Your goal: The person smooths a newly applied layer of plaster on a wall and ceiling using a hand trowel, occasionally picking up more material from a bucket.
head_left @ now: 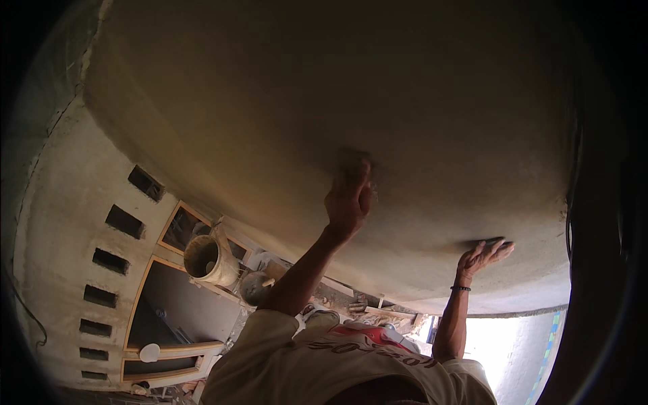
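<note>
A broad grey-brown plastered surface [270, 135] spreads above and in front of me, smooth and dim. My left hand [349, 199] is raised to the middle of it, fingers closed over a dark, blurred pad-like piece [354, 158] pressed against the plaster. The kind of that piece cannot be made out. Farther right and lower, my right hand [484, 256] rests on the same surface with its fingers stretched out. A dark shadow lies along its fingertips, and a dark beaded bracelet [460, 289] circles that wrist.
At the left, a pale wall [61, 223] has several rectangular openings. Wood-framed panes [175, 310] stand beside a plaster-stained bucket [210, 260] and a rounded grey container [255, 288]. Boards and rubble [344, 297] lie below. A bright opening [499, 351] shows at lower right.
</note>
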Demonstrator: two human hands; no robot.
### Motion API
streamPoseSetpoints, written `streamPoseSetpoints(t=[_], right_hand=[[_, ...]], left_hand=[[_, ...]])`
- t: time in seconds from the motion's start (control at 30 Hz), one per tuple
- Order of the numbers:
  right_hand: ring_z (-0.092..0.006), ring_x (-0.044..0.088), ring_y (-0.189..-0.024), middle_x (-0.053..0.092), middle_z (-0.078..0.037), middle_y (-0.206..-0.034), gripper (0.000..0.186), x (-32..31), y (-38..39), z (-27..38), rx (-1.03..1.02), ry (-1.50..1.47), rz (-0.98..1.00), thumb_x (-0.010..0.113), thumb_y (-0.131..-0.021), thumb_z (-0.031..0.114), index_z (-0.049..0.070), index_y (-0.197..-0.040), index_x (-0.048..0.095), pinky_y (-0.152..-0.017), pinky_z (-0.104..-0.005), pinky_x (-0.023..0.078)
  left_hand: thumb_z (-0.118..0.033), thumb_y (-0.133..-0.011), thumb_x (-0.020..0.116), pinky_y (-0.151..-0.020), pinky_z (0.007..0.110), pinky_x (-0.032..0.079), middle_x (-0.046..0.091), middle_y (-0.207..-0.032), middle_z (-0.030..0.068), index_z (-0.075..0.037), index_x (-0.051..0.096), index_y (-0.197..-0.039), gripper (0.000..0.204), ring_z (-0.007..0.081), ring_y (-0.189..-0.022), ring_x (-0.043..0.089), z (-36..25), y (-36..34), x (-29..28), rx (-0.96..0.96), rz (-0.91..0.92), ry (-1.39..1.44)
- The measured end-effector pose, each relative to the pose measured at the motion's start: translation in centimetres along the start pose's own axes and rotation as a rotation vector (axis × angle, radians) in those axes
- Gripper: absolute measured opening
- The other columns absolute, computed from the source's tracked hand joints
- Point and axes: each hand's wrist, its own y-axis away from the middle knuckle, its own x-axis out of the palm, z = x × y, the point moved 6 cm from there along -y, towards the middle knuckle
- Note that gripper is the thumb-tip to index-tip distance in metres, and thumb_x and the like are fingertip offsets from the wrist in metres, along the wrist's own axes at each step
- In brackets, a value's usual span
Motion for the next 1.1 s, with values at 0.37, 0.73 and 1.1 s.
streamPoseSetpoints(t=[0.37, 0.73, 1.1], right_hand=[[-0.0398, 0.002, -0.152, 0.001, -0.015, -0.166, 0.063, 0.9, 0.4, 0.2, -0.016, 0.021, -0.065, 0.027, -0.105, 0.052, 0.026, -0.160, 0.012, -0.119, -0.0614, 0.007], [-0.0370, 0.002, -0.152, 0.003, -0.012, -0.166, 0.064, 0.7, 0.3, -0.2, -0.081, 0.092, -0.119, 0.020, -0.104, 0.055, 0.025, -0.160, 0.010, -0.119, -0.0635, 0.004], [-0.0311, 0.003, -0.153, 0.005, -0.010, -0.166, 0.066, 0.3, 0.2, -0.6, -0.079, 0.181, -0.131, 0.016, -0.103, 0.055, 0.022, -0.160, 0.010, -0.121, -0.0604, 0.005]], left_hand=[[-0.004, -0.089, 0.062, -0.064, 0.038, 0.052, 0.055, -0.084, 0.0143, -0.014, 0.064, -0.133, 0.044, 0.0283, -0.073, 0.058, 5.4, 0.8, -4.0, -0.160, -0.030, -0.091], [-0.006, -0.093, 0.060, -0.062, 0.034, 0.049, 0.057, -0.084, 0.0102, -0.003, 0.059, -0.135, 0.042, 0.0217, -0.070, 0.058, 15.5, 2.3, -6.1, -0.594, -0.315, 0.094], [-0.012, -0.091, 0.065, -0.063, 0.042, 0.051, 0.059, -0.086, 0.0134, -0.014, 0.063, -0.134, 0.043, 0.0271, -0.074, 0.063, 11.4, -5.0, -7.8, -0.605, -0.199, 0.019]])
